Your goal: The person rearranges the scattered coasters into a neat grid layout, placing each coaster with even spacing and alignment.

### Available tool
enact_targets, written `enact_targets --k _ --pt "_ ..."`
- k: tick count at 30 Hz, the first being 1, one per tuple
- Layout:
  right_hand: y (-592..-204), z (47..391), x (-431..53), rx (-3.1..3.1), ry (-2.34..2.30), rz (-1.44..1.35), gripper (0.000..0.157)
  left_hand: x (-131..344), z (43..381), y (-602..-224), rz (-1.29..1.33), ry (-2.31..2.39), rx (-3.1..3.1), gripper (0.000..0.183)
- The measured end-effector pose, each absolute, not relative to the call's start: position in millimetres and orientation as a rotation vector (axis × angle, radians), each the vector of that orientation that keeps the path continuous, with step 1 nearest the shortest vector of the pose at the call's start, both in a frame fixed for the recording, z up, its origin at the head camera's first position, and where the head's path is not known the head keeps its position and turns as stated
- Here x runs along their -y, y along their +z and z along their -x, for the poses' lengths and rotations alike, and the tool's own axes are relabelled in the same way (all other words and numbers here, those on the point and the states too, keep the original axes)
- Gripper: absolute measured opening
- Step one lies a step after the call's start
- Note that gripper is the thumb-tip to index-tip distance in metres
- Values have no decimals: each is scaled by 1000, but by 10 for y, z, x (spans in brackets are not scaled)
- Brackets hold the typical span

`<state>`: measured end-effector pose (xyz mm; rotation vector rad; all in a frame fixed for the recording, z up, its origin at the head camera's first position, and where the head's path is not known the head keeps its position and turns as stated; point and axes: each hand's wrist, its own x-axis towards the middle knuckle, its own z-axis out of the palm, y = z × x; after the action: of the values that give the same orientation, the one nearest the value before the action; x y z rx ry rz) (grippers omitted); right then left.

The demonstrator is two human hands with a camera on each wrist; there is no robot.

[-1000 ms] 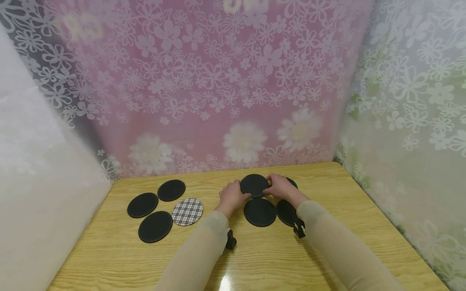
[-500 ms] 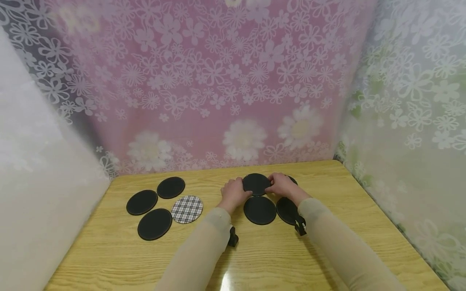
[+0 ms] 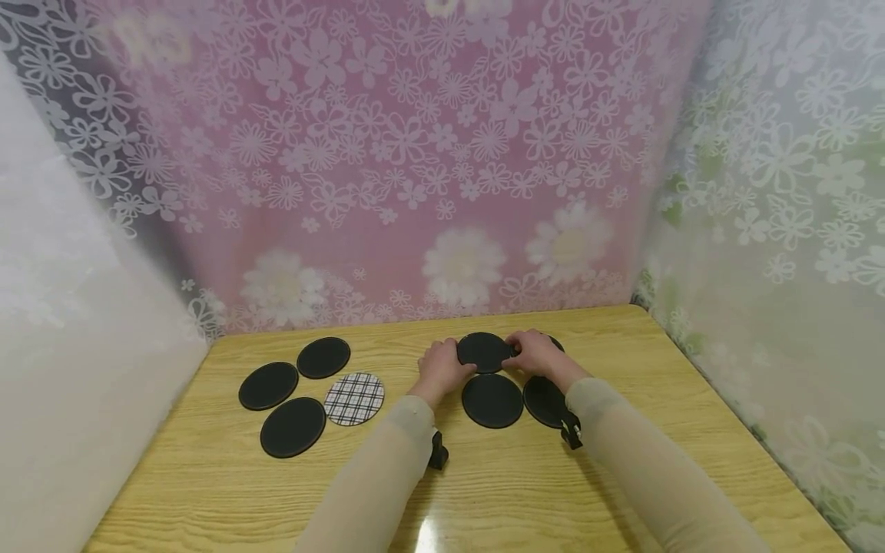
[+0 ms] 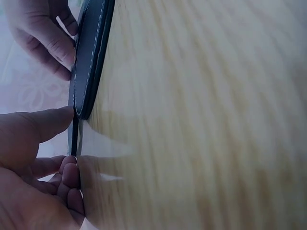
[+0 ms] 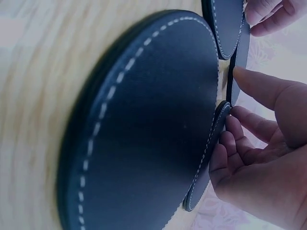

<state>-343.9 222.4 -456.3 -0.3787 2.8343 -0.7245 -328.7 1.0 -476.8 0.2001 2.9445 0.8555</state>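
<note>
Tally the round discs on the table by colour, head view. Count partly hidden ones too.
Black discs: 7 (3 in the left group, 4 in the right, one of those partly hidden by the right hand)
White-and-black plaid disc: 1 (left group)
Total: 8

Counted in the head view: at lower left of the frame, three black round coasters (image 3: 293, 427) and one plaid round coaster (image 3: 354, 399); right of the lower centre, four more black round coasters (image 3: 492, 401). Together, eight coasters. Further: one left hand (image 3: 442, 367), one right hand (image 3: 538, 355); two beige sleeves (image 3: 376, 468); one wood-grain table (image 3: 484, 491).
</note>
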Motion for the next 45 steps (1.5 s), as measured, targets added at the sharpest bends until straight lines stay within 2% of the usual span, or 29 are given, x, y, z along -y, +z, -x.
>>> enact_targets --k 11,38,45 --pt "-4587 3445 -2247 -2829 -734 350 55 -20 3339 -4844 -201 813 -2941 64" --pt "-4573 3400 -2232 -2852 -685 326 52 13 3235 -4748 -256 845 -2931 65" --pt "-4530 3331 -2149 -2951 -600 328 55 47 3167 -4724 -355 938 -2897 71"
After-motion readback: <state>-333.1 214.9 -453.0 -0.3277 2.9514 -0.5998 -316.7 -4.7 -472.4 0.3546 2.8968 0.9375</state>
